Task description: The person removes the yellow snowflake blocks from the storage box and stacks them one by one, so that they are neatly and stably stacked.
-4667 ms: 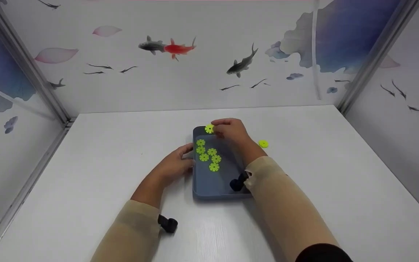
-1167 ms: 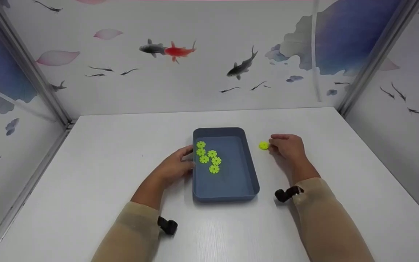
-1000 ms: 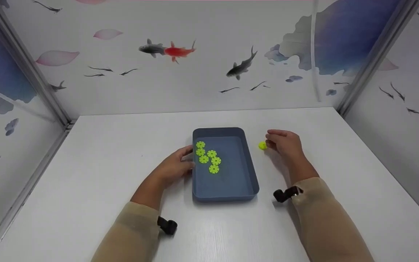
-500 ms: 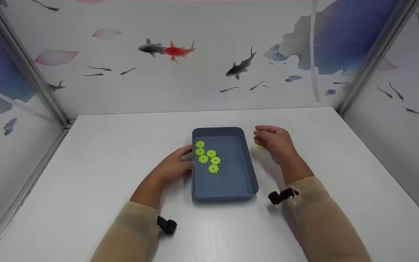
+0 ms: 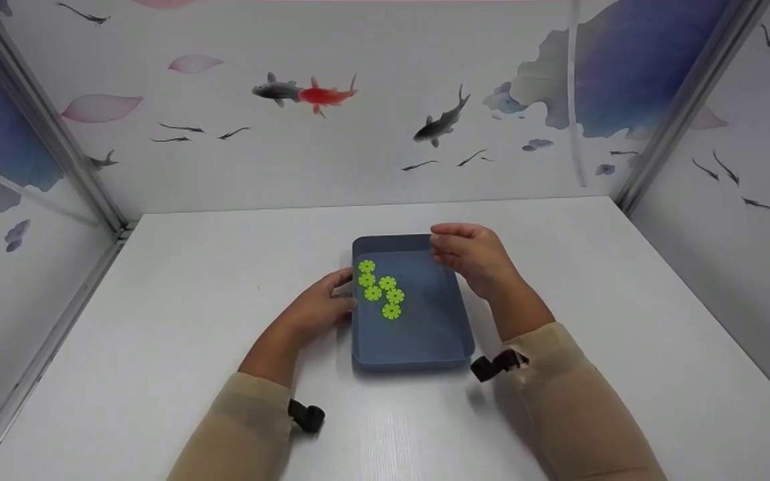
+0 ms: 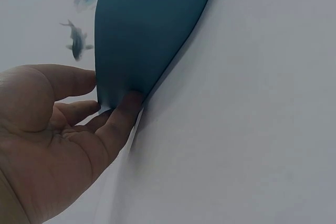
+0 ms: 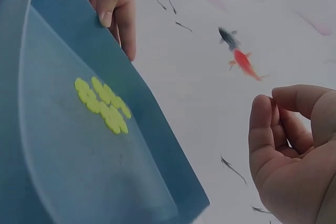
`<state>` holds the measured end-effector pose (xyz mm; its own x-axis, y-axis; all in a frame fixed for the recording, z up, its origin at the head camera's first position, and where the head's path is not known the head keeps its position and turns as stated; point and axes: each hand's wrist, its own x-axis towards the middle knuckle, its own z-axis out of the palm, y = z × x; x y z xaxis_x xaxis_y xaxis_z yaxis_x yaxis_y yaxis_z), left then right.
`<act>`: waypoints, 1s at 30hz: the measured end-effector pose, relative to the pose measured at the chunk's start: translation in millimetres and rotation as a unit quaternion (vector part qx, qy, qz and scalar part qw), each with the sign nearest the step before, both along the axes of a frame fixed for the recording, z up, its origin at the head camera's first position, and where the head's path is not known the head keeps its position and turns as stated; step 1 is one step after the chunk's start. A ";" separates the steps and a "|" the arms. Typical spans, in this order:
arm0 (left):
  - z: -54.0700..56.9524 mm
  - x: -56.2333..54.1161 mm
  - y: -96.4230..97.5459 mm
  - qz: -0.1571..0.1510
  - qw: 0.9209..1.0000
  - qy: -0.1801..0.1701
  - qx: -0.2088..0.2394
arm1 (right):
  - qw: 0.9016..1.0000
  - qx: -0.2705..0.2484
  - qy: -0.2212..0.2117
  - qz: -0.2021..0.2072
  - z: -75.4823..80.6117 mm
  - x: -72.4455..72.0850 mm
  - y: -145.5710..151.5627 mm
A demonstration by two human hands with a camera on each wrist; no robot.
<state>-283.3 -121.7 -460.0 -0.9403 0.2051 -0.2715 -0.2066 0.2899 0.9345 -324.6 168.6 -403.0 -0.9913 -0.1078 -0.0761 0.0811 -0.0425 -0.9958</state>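
Note:
A blue-grey rectangular tray (image 5: 425,334) sits on the white table with several yellow-green notched discs (image 5: 392,311) lying flat in its left half. My left hand (image 5: 315,310) holds the tray's left side; in the left wrist view a finger (image 6: 125,111) lies against the outer wall (image 6: 152,19) while the thumb reaches the rim. Over the tray's far right corner hovers my right hand (image 5: 478,260), its fingers loosely bent. In the right wrist view no disc shows between the thumb and fingertips of that hand (image 7: 294,140).
White table surface (image 5: 158,321) surrounds the tray. Behind it stands a white panel (image 5: 224,174) printed with fish, and printed side panels close in left and right. Black wrist cameras (image 5: 308,417) jut inward from both sleeves.
My right hand has moved left from a yellow-green disc on the table to the tray's far right corner. That disc is now hidden behind the hand. The left hand and tray stay put.

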 end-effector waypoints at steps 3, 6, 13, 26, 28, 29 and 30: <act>-1.1 1.2 -0.5 0.001 1.000 0.001 -0.001 | 1.000 -0.007 0.001 0.016 0.4 -3.3 -12.3; -1.6 2.4 -0.4 0.000 1.000 0.001 0.006 | 0.999 -0.007 -0.009 0.034 -1.6 -10.4 -24.2; -0.4 1.6 -0.1 0.002 1.000 -0.002 0.016 | 0.997 0.037 -0.029 0.061 -11.9 -26.5 -45.5; 1.1 0.5 -0.3 -0.001 1.000 0.004 -0.003 | 0.990 0.112 -0.049 0.067 -24.0 -42.3 -64.0; 1.2 0.9 -0.6 -0.001 1.000 0.005 -0.005 | 0.988 0.131 -0.049 0.066 -27.5 -44.3 -65.7; 1.5 1.1 -0.8 -0.001 1.000 0.005 -0.006 | 0.987 0.142 -0.048 0.066 -29.5 -45.2 -66.5; 1.7 1.3 -1.0 -0.001 1.000 0.005 -0.006 | 0.985 0.153 -0.046 0.066 -31.7 -46.1 -67.1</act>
<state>-281.9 -122.7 -458.3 -0.9426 0.2041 -0.2642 -0.1962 0.3017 0.9330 -370.7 101.5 -434.7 -0.9578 -0.1927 -0.2131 0.1556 0.2753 -0.9487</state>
